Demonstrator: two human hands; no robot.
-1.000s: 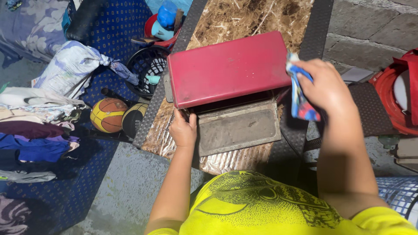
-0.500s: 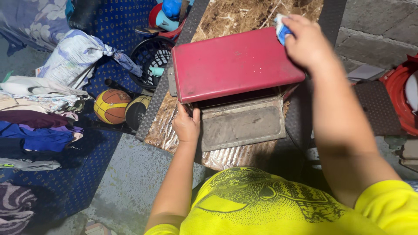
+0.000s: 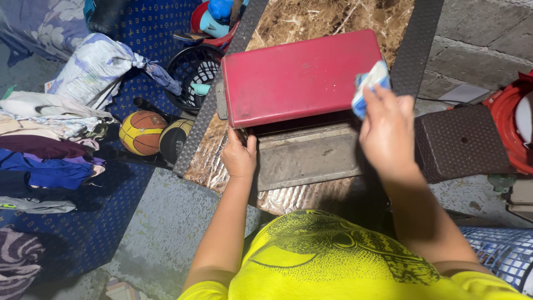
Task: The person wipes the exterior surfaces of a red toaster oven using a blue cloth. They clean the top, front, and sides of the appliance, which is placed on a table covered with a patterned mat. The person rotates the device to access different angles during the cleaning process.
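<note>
A red metal box (image 3: 300, 75) with a grey open front flap (image 3: 308, 155) sits on a marble-patterned table (image 3: 327, 19). My right hand (image 3: 386, 130) clutches a blue and white cloth (image 3: 367, 86) and presses it against the box's right front edge. At the box's lower left corner, my left hand (image 3: 239, 158) grips the frame beside the flap.
A black basket (image 3: 191, 75), two balls (image 3: 152, 136) and piles of clothes (image 3: 50, 144) lie on the blue floor at left. A dark textured stool (image 3: 461, 141) and a red round object (image 3: 511, 122) are at right. My yellow shirt (image 3: 333, 261) fills the bottom.
My right hand with the cloth went from the box's right side up to its far right corner, then came back down to the near right edge. The left hand stayed put.
</note>
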